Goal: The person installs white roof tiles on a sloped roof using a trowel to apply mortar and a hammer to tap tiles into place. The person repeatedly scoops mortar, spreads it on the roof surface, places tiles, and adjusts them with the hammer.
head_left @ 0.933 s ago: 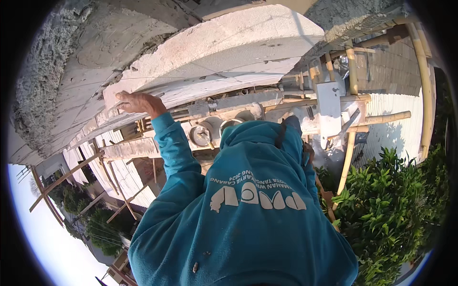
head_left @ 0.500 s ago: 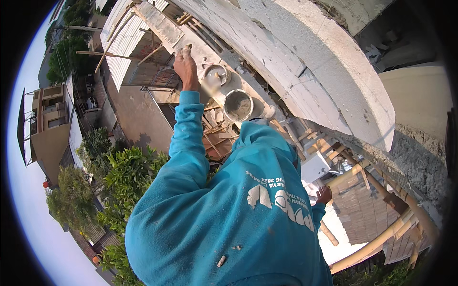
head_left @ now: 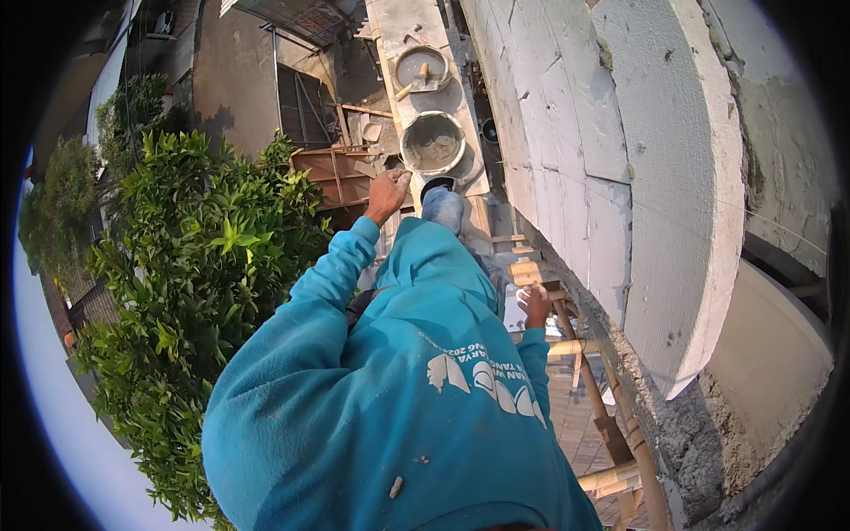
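Note:
My left hand (head_left: 388, 193) is closed, its fingers curled, just left of a round bucket (head_left: 461, 152) of grey mortar. Whatever it may hold is hidden. Lower on the right, my right hand (head_left: 534, 303) hangs with fingers apart and nothing visible in it, close to the bamboo poles. Beyond the mortar bucket sits a second round tub (head_left: 397, 74) with greyish liquid. Across its rim lies a tool with a yellowish handle (head_left: 424, 70), its kind unclear. Both containers stand on a plank walkway (head_left: 396, 25), where my foot (head_left: 440, 184) also shows.
A pale block wall (head_left: 567, 115) with a curved slab edge (head_left: 699, 221) runs along the right. Bamboo scaffold poles (head_left: 611, 425) stand below it. Leafy branches (head_left: 204, 283) fill the left, with the ground far below. A hammer-like tool (head_left: 414, 35) lies beyond the tub.
My left hand has drawn back from beyond the tubs to beside the mortar bucket. My right hand has come inward and forward. The view has turned, bringing the walkway more upright.

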Tool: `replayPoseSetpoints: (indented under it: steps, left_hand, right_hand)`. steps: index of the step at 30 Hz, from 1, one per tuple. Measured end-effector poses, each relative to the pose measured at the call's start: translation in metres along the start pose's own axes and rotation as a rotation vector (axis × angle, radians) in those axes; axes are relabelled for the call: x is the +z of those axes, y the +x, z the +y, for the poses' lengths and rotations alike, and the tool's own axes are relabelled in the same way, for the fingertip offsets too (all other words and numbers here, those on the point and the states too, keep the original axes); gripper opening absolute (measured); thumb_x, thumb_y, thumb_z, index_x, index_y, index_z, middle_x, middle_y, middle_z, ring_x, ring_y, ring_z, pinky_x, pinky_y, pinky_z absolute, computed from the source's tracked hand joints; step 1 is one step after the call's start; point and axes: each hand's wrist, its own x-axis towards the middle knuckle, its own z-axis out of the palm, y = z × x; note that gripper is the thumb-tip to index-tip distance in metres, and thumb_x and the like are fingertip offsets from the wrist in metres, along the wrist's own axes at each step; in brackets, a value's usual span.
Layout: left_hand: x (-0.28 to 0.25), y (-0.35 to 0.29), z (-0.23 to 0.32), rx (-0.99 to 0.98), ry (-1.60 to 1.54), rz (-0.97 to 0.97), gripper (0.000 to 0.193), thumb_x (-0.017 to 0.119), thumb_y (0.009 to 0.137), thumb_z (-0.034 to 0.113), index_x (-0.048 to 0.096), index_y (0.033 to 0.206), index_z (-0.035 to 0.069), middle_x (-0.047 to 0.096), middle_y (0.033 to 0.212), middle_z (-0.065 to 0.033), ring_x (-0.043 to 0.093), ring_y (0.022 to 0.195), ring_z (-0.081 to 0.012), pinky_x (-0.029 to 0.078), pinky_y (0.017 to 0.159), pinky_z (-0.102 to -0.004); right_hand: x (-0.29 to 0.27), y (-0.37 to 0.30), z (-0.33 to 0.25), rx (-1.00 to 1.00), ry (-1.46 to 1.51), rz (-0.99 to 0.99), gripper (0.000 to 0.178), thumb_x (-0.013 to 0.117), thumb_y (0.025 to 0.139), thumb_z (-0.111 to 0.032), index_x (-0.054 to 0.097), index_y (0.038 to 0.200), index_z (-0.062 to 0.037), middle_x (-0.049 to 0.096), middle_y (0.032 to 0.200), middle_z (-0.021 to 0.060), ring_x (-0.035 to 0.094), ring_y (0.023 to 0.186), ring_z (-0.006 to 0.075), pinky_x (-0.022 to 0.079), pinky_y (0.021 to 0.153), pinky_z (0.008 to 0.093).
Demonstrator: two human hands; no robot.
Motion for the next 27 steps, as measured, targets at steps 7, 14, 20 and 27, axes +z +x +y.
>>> replayPoseSetpoints:
  steps: [7,14,20,27]
  left_hand:
    - [0.102,0.019,-0.042,-0.039,0.023,-0.155,0.034,0.063,0.088,0.03,0.071,0.109,0.004,0.065,0.116,-0.0233,0.061,0.108,-0.0404,0.047,0.096,-0.0437]
    - [0.169,0.115,-0.182,-0.514,0.034,-0.064,0.063,0.061,0.089,0.041,0.054,0.131,-0.006,0.06,0.122,-0.032,0.057,0.118,-0.0431,0.043,0.102,-0.0434]
    - [0.222,0.192,-0.282,-0.907,-0.286,-0.029,0.075,0.058,0.091,0.041,0.038,0.141,-0.01,0.053,0.133,-0.0305,0.052,0.124,-0.0405,0.045,0.101,-0.0424]
    - [0.282,0.223,-0.368,-1.035,-0.958,0.061,0.056,0.053,0.095,0.035,0.046,0.137,-0.002,0.05,0.137,-0.0207,0.053,0.119,-0.0401,0.048,0.088,-0.0627]
  right_hand:
    - [0.128,0.042,-0.082,-0.056,-0.255,-0.163,0.037,0.054,0.098,-0.021,0.055,0.129,-0.0015,0.067,0.104,0.0095,0.068,0.084,0.0179,0.054,0.065,0.029]
    - [0.199,0.063,-0.119,-0.118,-0.337,-0.227,0.042,0.051,0.101,-0.02,0.049,0.136,0.0017,0.066,0.116,0.0168,0.068,0.097,0.0233,0.057,0.079,0.0328]
    - [0.19,0.106,-0.095,-0.02,-0.356,-0.141,0.042,0.049,0.103,-0.02,0.047,0.138,0.0025,0.065,0.118,0.0183,0.067,0.099,0.0242,0.057,0.083,0.0347]
    - [0.172,0.124,-0.079,0.072,-0.406,-0.102,0.041,0.047,0.104,-0.022,0.048,0.138,0.0008,0.065,0.117,0.0172,0.067,0.1,0.0236,0.056,0.084,0.0337]
